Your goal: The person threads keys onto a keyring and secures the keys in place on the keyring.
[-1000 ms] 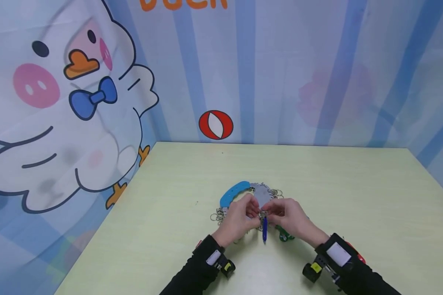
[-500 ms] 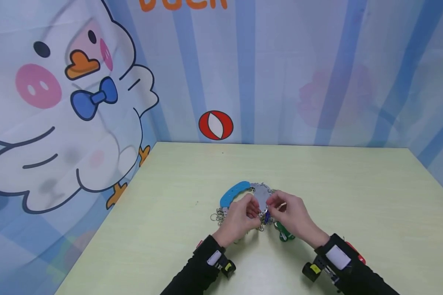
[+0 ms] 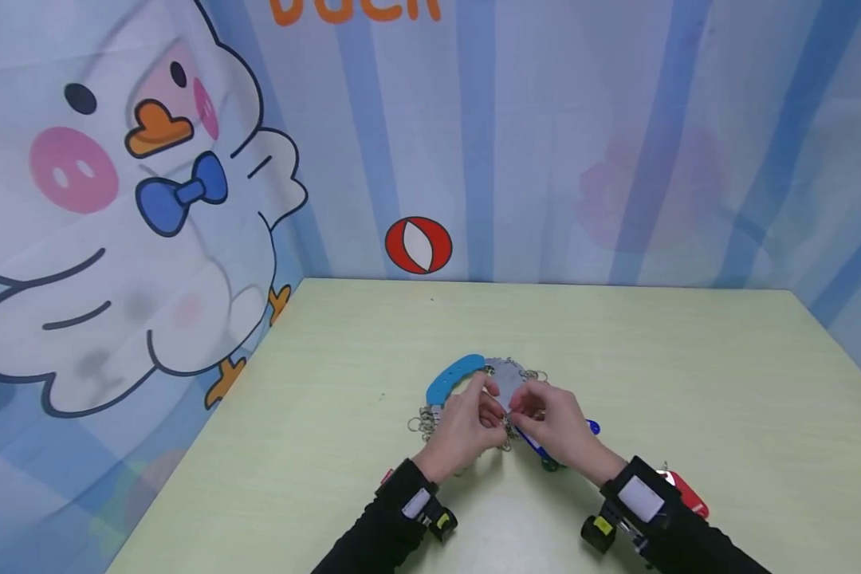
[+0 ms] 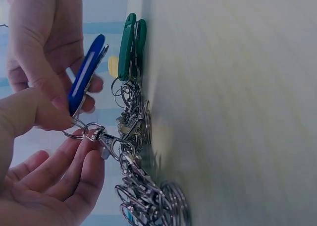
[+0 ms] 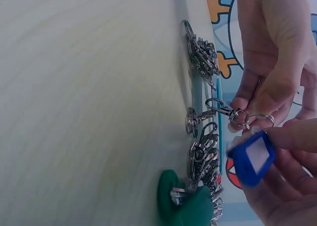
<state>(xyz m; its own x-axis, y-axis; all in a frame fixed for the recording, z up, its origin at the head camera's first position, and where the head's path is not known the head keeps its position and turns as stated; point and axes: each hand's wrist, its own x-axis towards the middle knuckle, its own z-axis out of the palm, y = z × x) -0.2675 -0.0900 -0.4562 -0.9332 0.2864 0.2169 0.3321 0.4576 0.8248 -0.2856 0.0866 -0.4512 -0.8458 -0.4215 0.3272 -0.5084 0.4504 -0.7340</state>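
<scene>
Between the hands is a blue key tag [image 5: 254, 159] with a pale label, beside a split ring [image 5: 260, 119] linked to a metal swivel clasp [image 4: 106, 141]. My left hand [image 3: 466, 422] pinches that ring between thumb and finger. My right hand [image 3: 563, 426] pinches the top end of the tag, by the ring, as the right wrist view shows. Just beneath the hands lies a heap of metal clasps and rings [image 4: 148, 191]. A green key tag [image 4: 127, 47] rests at the edge of the heap, with a yellow piece [image 4: 113, 67] behind it.
Behind the hands lie a curved bright-blue piece [image 3: 454, 378] and a grey flat piece [image 3: 504, 379]. More rings [image 3: 423, 422] spread to the left. A red tag [image 3: 689, 494] lies by my right wrist. A pale table [image 3: 359, 343] meets a printed backdrop.
My right hand first drew back slightly from the left hand, then came close to it again. The blue tag swung from hanging down to slanting under my right hand. My left hand stayed in place.
</scene>
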